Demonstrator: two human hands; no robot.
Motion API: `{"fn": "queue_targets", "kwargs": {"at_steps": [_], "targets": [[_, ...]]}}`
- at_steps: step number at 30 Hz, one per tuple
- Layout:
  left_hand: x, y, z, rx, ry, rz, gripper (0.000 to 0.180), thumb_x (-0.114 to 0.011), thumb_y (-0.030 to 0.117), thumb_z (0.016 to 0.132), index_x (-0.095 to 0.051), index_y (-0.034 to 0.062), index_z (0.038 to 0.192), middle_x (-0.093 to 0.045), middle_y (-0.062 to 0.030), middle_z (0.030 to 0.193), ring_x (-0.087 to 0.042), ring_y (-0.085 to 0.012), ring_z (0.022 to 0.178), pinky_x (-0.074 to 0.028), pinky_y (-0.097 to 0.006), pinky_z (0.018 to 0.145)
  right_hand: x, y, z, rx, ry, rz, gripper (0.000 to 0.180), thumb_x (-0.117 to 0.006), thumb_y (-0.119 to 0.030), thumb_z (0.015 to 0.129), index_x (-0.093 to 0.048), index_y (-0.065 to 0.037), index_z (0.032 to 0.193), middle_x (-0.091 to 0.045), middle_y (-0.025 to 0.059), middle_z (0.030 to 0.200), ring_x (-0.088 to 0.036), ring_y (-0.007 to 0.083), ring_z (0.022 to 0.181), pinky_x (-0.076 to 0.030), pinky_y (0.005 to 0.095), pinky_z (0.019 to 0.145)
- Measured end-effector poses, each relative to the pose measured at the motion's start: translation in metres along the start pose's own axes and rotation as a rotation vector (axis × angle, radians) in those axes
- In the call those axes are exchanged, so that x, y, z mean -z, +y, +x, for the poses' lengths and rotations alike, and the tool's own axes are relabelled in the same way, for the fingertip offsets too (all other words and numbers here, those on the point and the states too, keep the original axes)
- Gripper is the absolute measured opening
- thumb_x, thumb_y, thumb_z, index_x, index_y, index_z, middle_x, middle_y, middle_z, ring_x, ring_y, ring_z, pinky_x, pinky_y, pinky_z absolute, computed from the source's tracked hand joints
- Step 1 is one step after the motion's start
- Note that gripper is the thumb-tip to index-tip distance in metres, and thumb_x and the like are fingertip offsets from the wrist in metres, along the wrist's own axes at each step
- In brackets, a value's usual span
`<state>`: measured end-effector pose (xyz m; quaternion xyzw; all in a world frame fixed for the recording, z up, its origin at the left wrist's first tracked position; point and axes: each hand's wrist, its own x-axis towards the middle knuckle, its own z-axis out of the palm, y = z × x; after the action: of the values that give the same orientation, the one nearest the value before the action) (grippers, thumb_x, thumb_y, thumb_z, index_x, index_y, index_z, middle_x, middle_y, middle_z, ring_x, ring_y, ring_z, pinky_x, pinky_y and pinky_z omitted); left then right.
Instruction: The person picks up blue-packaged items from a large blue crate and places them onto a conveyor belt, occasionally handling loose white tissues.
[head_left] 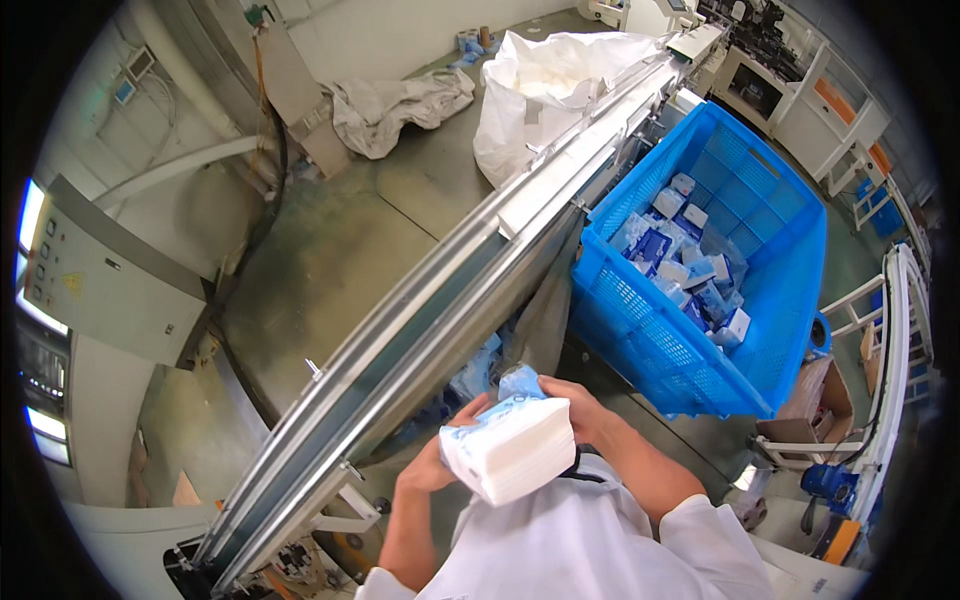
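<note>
Low centre of frame: white tissue pack (pixel 510 447) clamped between left hand (pixel 432 462) and right hand (pixel 578 408), long axis running lower left to upper right. Right hand nearer the blue crate (pixel 650 335) of small packs, upper right; conveyor rail (pixel 440 310) slanting alongside, left.

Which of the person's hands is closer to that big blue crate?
Right. The right hand grips the tissue pack on the side facing the blue crate; the left hand holds the pack's far side.
</note>
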<state>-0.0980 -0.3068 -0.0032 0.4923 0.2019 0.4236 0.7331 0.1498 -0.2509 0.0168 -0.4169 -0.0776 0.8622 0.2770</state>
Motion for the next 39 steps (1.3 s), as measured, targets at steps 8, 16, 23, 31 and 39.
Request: {"fn": "queue_targets", "kwargs": {"at_steps": [8,16,23,31,39], "targets": [[-0.019,0.008,-0.047,0.765,0.324,-0.076,0.083,-0.077,0.019,0.075,-0.033,0.0021,0.143,-0.047,-0.0108,0.135,-0.046,-0.0166,0.12,-0.04,-0.032,0.099,0.001,0.03,-0.016,0.465,0.121,-0.85,0.027,-0.041,-0.023,0.1,-0.054,-0.001,0.091,-0.052,0.0034,0.078,-0.049,0.0109,0.075,-0.042,0.0266,0.068],[-0.012,0.012,-0.025,0.637,-0.019,-0.086,0.056,-0.081,0.016,0.073,-0.057,-0.0007,0.12,-0.064,-0.0041,0.102,-0.055,-0.0123,0.098,-0.045,-0.029,0.086,0.019,-0.005,0.069,0.103,0.182,-0.562,0.04,-0.048,-0.044,0.096,-0.053,-0.006,0.107,-0.055,0.0046,0.088,-0.053,0.0163,0.068,-0.046,0.0298,0.061],[-0.005,0.011,-0.007,0.333,0.245,0.501,0.053,-0.078,0.012,0.072,-0.059,0.0053,0.121,-0.052,-0.0131,0.123,-0.052,-0.0272,0.113,-0.041,-0.035,0.096,0.026,0.009,-0.027,0.25,-0.275,-0.712,0.094,-0.072,-0.036,0.08,-0.015,-0.005,0.149,-0.04,0.0179,0.139,-0.038,0.0286,0.13,-0.031,0.0405,0.108],[0.055,-0.072,0.0,0.285,0.531,0.54,0.043,-0.068,0.016,0.082,-0.056,-0.0028,0.118,-0.052,-0.0169,0.118,-0.053,-0.0302,0.107,-0.042,-0.036,0.094,0.062,0.007,-0.029,0.448,0.227,-0.684,0.096,-0.075,-0.001,0.07,-0.018,-0.006,0.147,-0.05,0.0192,0.127,-0.052,0.0278,0.116,-0.041,0.0399,0.099],[0.147,-0.289,0.05,0.726,0.739,1.427,0.064,-0.045,0.044,0.091,-0.038,-0.0002,0.137,-0.03,-0.0192,0.147,-0.026,-0.0384,0.135,-0.019,-0.05,0.111,0.106,0.02,-0.05,0.357,0.468,-0.621,0.098,-0.076,0.001,0.067,-0.018,-0.004,0.145,-0.049,0.0196,0.127,-0.051,0.028,0.117,-0.044,0.0413,0.097]]}}
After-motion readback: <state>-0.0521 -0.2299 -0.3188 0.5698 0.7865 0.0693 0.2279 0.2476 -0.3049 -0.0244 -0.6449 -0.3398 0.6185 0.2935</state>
